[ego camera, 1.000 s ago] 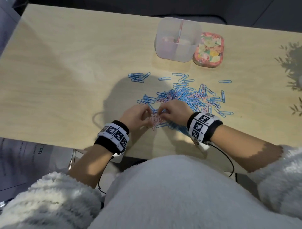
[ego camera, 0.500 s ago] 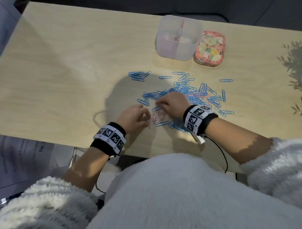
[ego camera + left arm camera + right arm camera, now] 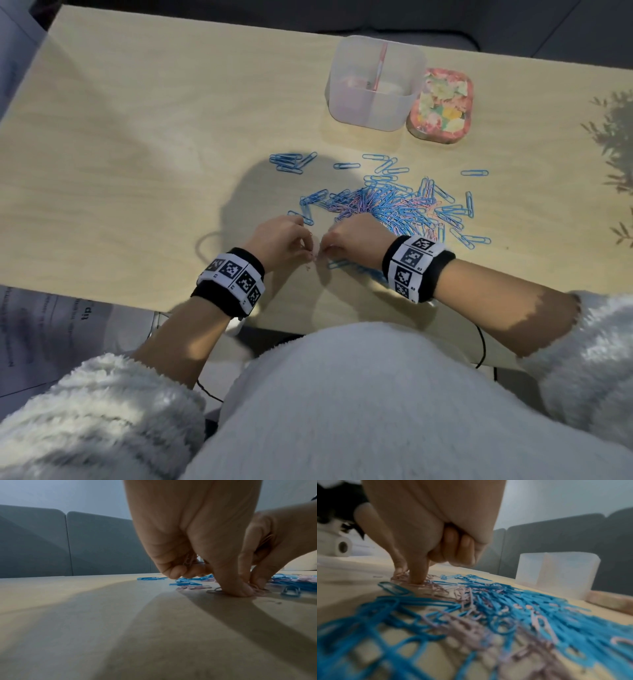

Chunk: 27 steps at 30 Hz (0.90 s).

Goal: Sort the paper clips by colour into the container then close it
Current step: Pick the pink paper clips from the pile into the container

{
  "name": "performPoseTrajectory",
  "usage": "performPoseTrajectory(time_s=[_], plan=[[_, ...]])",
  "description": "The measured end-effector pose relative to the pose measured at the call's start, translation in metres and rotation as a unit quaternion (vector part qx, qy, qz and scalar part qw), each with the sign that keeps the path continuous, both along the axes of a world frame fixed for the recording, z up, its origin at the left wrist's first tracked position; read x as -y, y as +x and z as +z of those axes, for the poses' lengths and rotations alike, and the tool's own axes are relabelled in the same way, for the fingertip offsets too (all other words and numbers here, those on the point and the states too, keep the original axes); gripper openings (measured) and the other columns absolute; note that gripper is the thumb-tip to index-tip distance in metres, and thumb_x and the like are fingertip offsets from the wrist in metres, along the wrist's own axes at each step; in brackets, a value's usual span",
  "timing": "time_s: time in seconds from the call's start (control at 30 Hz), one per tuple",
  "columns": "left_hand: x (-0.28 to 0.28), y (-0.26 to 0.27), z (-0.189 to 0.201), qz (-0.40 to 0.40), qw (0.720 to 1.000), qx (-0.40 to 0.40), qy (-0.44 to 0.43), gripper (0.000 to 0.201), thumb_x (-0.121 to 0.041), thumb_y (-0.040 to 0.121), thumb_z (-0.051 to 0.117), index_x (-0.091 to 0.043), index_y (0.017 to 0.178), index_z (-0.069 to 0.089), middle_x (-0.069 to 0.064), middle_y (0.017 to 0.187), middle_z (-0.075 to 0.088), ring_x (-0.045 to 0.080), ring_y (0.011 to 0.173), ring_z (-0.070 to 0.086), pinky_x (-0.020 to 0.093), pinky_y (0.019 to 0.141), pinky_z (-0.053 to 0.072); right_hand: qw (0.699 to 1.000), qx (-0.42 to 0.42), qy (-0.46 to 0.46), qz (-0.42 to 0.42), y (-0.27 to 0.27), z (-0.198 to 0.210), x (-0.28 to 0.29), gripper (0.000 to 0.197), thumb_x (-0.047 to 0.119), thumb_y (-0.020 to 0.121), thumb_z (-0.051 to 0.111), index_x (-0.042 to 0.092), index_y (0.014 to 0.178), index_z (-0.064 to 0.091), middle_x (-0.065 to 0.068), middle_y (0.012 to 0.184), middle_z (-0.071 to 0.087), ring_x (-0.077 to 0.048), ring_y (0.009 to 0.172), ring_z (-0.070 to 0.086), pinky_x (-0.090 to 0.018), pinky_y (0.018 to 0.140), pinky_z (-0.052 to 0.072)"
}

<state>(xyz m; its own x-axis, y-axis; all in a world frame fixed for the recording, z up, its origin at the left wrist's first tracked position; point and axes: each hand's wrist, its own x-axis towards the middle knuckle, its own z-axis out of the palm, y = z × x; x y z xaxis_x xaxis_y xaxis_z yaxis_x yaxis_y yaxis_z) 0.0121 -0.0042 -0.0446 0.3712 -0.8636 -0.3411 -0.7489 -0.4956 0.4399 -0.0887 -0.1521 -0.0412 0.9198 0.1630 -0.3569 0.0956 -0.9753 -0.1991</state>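
Note:
A heap of blue and pink paper clips [image 3: 394,205] lies mid-table, and it fills the right wrist view [image 3: 488,601]. My left hand [image 3: 306,247] and right hand [image 3: 325,248] meet fingertip to fingertip at the heap's near left edge. In the left wrist view, curled fingers [image 3: 173,572] hold pink clips [image 3: 188,560] against the palm, and the thumb [image 3: 240,592] presses the table. My right index finger [image 3: 418,578] and thumb pinch down on a small cluster of pink clips [image 3: 402,577]. The translucent divided container [image 3: 370,114] stands open at the back, with its floral lid [image 3: 442,104] beside it.
A few blue clips [image 3: 289,163] lie apart, left of the heap. Others are scattered to the right [image 3: 474,172]. The table's near edge [image 3: 137,301] runs just behind my wrists. Papers [image 3: 41,325] lie below it at left. A grey sofa [image 3: 68,540] stands beyond the table.
Half a second ago my right hand was reaching into the heap, apart from the left. It has drawn back toward me, and both hands' fingertips now meet at the near edge.

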Motion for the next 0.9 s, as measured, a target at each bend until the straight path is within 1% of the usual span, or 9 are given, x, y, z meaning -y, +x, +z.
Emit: performPoseTrajectory(time_s=[0.17,0.23,0.3,0.4,0.5,0.6,0.7,0.8,0.9], plan=[[0.003,0.000,-0.002,-0.034,0.999,0.022,0.037,0.026,-0.034,0.086,0.060,-0.009,0.095,0.064,0.011,0.101,0.058,0.027,0.099,0.056,0.035,0.073,0.041,0.999,0.011,-0.031,-0.036,0.000,-0.003,0.010,0.026,0.026,0.096,0.038,0.010,0.104,0.056,-0.011,0.100,0.067,-0.032,0.090,0.063,-0.032,0.064,0.034],[0.004,0.000,-0.003,-0.048,0.997,0.029,0.055,0.029,-0.034,0.089,0.055,-0.007,0.096,0.062,0.012,0.103,0.057,0.028,0.100,0.055,0.037,0.077,0.042,0.996,0.011,-0.001,-0.084,-0.001,-0.005,0.019,0.024,0.028,0.095,0.041,0.012,0.103,0.057,-0.009,0.097,0.067,-0.030,0.091,0.062,-0.032,0.066,0.036],[0.005,0.001,-0.004,-0.046,0.997,0.027,0.055,0.029,-0.033,0.091,0.051,-0.005,0.094,0.060,0.013,0.103,0.056,0.029,0.098,0.055,0.038,0.079,0.041,0.984,0.014,0.089,-0.155,-0.001,-0.001,0.032,0.021,0.027,0.091,0.049,0.012,0.098,0.061,-0.003,0.082,0.063,-0.025,0.081,0.057,-0.030,0.066,0.035],[0.008,0.002,-0.006,-0.041,0.998,0.020,0.047,0.027,-0.030,0.092,0.050,-0.004,0.094,0.059,0.013,0.103,0.057,0.030,0.096,0.056,0.037,0.080,0.042,0.919,0.067,0.264,-0.284,0.013,0.017,0.059,0.015,0.018,0.086,0.060,0.005,0.086,0.065,0.010,0.058,0.045,-0.003,0.053,0.044,-0.016,0.054,0.031],[0.014,0.006,-0.008,-0.050,0.998,0.004,0.027,0.025,-0.027,0.091,0.052,-0.003,0.091,0.059,0.014,0.099,0.057,0.030,0.091,0.056,0.036,0.078,0.042,0.868,0.069,0.336,-0.360,0.040,0.043,0.092,0.016,0.012,0.088,0.059,0.005,0.074,0.061,0.005,0.059,0.045,0.003,0.042,0.042,-0.008,0.045,0.032],[0.022,0.012,-0.004,-0.045,0.999,-0.018,0.012,0.021,-0.023,0.089,0.056,-0.003,0.092,0.059,0.013,0.096,0.055,0.026,0.083,0.054,0.034,0.076,0.041,0.850,0.075,0.341,-0.395,0.076,0.061,0.123,0.032,0.010,0.088,0.054,0.018,0.060,0.043,0.000,0.059,0.044,-0.010,0.053,0.044,-0.015,0.046,0.036],[0.036,0.023,0.006,-0.032,0.998,-0.038,-0.027,0.009,-0.012,0.085,0.057,-0.004,0.089,0.057,0.006,0.085,0.049,0.018,0.072,0.046,0.028,0.069,0.038,0.881,0.101,0.252,-0.387,0.115,0.073,0.141,0.026,0.009,0.088,0.051,0.015,0.064,0.044,-0.006,0.067,0.051,-0.020,0.074,0.048,-0.025,0.056,0.037],[0.058,0.042,0.022,-0.014,0.997,-0.046,-0.053,0.009,-0.019,0.088,0.057,-0.010,0.085,0.056,-0.008,0.075,0.040,0.011,0.065,0.041,0.018,0.060,0.029,0.917,0.111,0.133,-0.360,0.147,0.075,0.145,0.023,0.015,0.090,0.053,0.012,0.067,0.049,-0.016,0.094,0.059,-0.026,0.090,0.052,-0.029,0.073,0.038],[0.086,0.067,0.040,0.035,0.996,-0.038,-0.078,0.010,-0.019,0.088,0.058,-0.012,0.081,0.055,-0.006,0.072,0.042,0.011,0.062,0.040,0.021,0.062,0.032,0.935,0.088,0.074,-0.335,0.164,0.070,0.144,0.015,0.015,0.090,0.055,0.002,0.095,0.061,-0.021,0.113,0.063,-0.034,0.104,0.057,-0.036,0.088,0.043]])
